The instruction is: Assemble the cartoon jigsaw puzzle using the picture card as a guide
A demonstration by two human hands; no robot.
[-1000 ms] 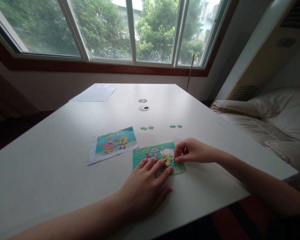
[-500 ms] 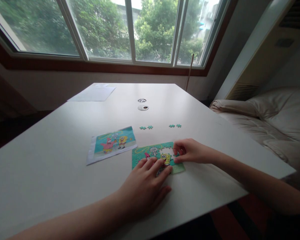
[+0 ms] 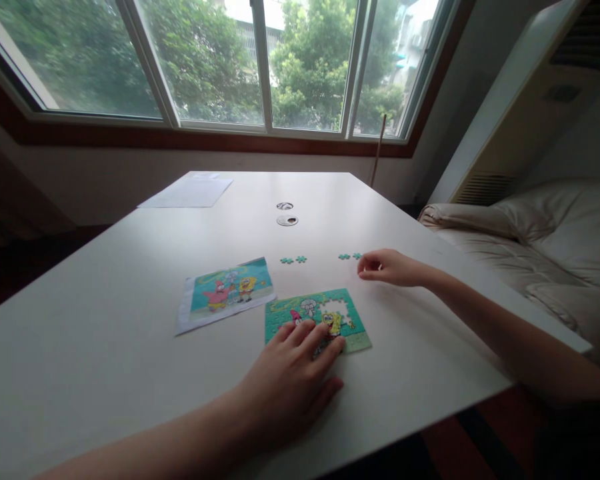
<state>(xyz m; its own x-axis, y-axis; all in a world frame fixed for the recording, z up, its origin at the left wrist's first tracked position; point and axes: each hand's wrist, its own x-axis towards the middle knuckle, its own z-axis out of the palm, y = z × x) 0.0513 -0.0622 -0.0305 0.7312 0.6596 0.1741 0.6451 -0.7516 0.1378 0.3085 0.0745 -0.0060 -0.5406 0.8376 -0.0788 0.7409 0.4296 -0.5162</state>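
A jigsaw puzzle with cartoon figures lies on the white table, with an irregular white gap in its upper right part. My left hand rests flat across its lower left, fingers spread and covering part of the picture. Beyond the puzzle's upper right corner, my right hand hovers with curled fingers, the fingertips together and no piece showing in them. Just past those fingertips are two loose teal puzzle pieces. Another pair of teal pieces lies farther left. The printed reference picture touches or nearly touches the puzzle's left corner.
White paper sheets lie at the table's far left. Two round fittings are set in the tabletop near its far middle. A pale sofa stands to the right, and a window spans the far wall.
My right hand has lifted off the puzzle's right edge and moved away toward the loose pieces. The puzzle's right side is now uncovered. My left hand stays on the puzzle.
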